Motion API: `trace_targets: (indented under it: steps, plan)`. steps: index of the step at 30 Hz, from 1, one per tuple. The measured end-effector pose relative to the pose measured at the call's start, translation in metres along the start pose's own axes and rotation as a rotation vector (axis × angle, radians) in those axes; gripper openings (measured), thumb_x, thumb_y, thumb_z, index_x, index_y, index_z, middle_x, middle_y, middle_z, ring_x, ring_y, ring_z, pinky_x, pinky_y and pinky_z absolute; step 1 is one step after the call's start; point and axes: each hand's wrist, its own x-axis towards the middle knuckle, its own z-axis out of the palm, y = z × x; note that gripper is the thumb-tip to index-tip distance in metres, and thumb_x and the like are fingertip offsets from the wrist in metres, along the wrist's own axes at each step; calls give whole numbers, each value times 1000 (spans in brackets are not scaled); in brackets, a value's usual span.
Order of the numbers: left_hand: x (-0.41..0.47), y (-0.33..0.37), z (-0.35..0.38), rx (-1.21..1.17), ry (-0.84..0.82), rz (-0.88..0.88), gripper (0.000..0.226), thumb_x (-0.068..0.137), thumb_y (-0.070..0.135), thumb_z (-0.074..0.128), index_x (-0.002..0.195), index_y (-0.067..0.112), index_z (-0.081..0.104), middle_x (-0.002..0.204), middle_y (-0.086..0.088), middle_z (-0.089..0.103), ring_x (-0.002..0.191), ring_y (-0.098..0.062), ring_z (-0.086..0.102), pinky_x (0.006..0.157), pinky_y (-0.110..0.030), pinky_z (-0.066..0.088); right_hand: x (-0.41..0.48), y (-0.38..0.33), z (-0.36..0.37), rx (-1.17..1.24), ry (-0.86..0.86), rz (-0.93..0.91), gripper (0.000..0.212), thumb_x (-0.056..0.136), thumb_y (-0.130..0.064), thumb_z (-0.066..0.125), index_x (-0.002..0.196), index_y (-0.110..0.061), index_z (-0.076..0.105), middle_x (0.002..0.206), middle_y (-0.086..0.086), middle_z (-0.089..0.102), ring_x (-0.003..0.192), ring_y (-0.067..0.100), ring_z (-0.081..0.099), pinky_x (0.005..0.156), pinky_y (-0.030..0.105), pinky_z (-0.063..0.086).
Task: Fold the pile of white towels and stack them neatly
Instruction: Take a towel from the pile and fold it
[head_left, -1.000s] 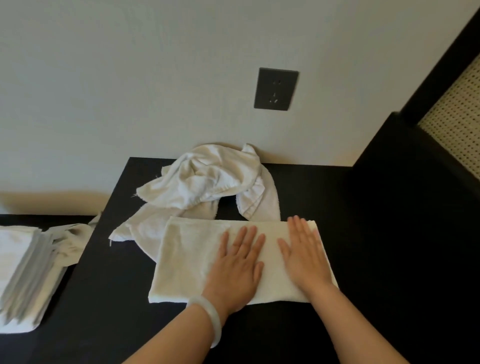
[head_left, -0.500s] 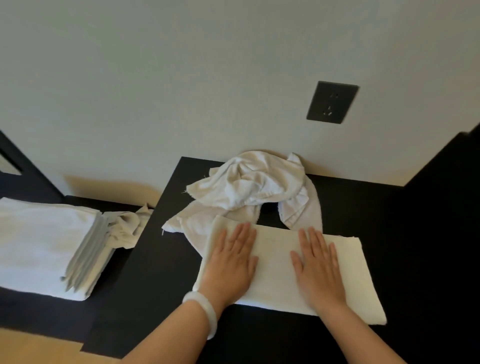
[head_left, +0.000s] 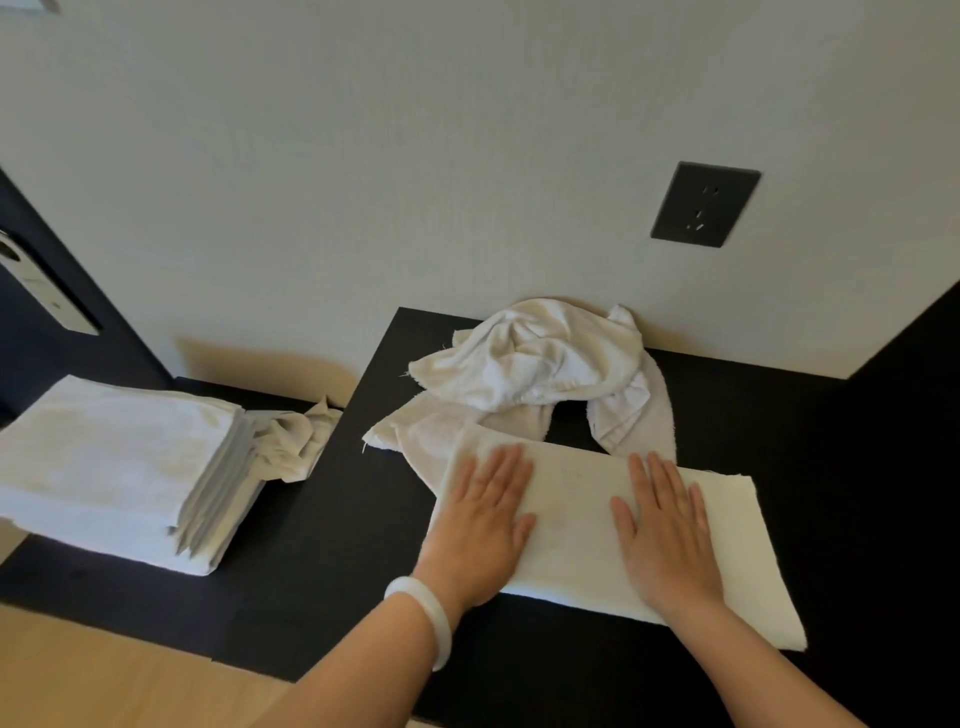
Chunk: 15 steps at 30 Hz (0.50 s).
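Towels already folded sit in a stack (head_left: 119, 467) well to the left of the towel in hand (head_left: 571, 514), on a lower black ledge (head_left: 93, 584). There are several layers with fairly square edges, so a good part of the job looks done. Between that stack and the towel in hand lies a small crumpled cloth (head_left: 293, 441), not folded. Behind the towel in hand, against the wall, is the unfolded pile (head_left: 530, 364). Its near edge meets the towel's far-left corner, and it seems to be two or three pieces, though I cannot count them.

The towel in hand lies flat on the black table (head_left: 322, 545) as a long band, apparently folded at least once. The left hand (head_left: 480, 525) presses on its left end with fingers straight and flat, gripping nothing. The right hand (head_left: 665, 535) presses the same way, right of its middle.

I judge this as smoothing mid-fold — the towel likely needs another fold and a carry to the stack. After that the pile and the crumpled cloth remain.
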Motion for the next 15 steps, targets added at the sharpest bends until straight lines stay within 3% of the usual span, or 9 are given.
trace_targets:
  steps: [2, 4, 7, 9, 10, 12, 15]
  plan:
    - [-3, -22, -1, -33, -10, -96, 67, 98, 51, -2, 157, 20, -6, 163, -1, -14, 150, -19, -17, 123, -42, -9, -1, -1, 0, 2, 8, -1, 65, 102, -50, 12, 157, -26, -12, 166, -5, -12, 151, 10, -15, 124, 37, -8]
    - [-7, -38, -7, -129, 52, -254, 69, 95, 51, -4, 157, 21, -9, 164, -1, -14, 151, -18, -15, 123, -39, -7, -1, -1, 0, 3, 16, -5, 65, 101, -49, 11, 157, -26, -11, 166, -4, -10, 151, 10, -14, 124, 37, -7]
    - [-25, -43, -22, -241, 69, -385, 61, 105, 41, 22, 157, 12, 14, 165, -4, 11, 152, -19, 8, 123, -33, 7, -1, 1, 0, 22, 22, -10, 64, 101, -49, 13, 158, -26, -8, 166, -4, -8, 151, 10, -13, 124, 37, -7]
    - [-42, -40, -28, -337, 155, -463, 42, 102, 35, 43, 139, 16, 48, 143, 2, 42, 135, -16, 38, 111, -27, 29, 0, 1, 0, 34, 23, -16, 64, 102, -48, 14, 158, -25, -7, 167, -4, -6, 152, 10, -12, 124, 37, -7]
    - [-50, -39, -30, -382, 165, -499, 29, 100, 35, 50, 123, 20, 58, 127, 6, 47, 121, -13, 44, 101, -23, 35, 0, 1, 0, 33, 23, -16, 64, 102, -48, 15, 158, -25, -5, 167, -4, -6, 152, 10, -11, 124, 37, -7]
    - [-62, -36, -31, -486, 122, -555, 13, 97, 36, 57, 101, 26, 62, 111, 10, 44, 108, -8, 41, 88, -20, 35, -1, 0, 1, 29, 20, -19, 63, 103, -47, 17, 159, -24, -2, 167, -3, -4, 152, 11, -10, 125, 38, -5]
    - [-72, -35, -29, -567, 66, -573, 13, 94, 40, 61, 92, 28, 61, 107, 12, 40, 104, -4, 36, 86, -19, 34, -1, -2, 1, -2, 25, -25, 61, 104, -42, 16, 159, -20, 3, 167, 2, -2, 153, 15, -7, 125, 41, -4]
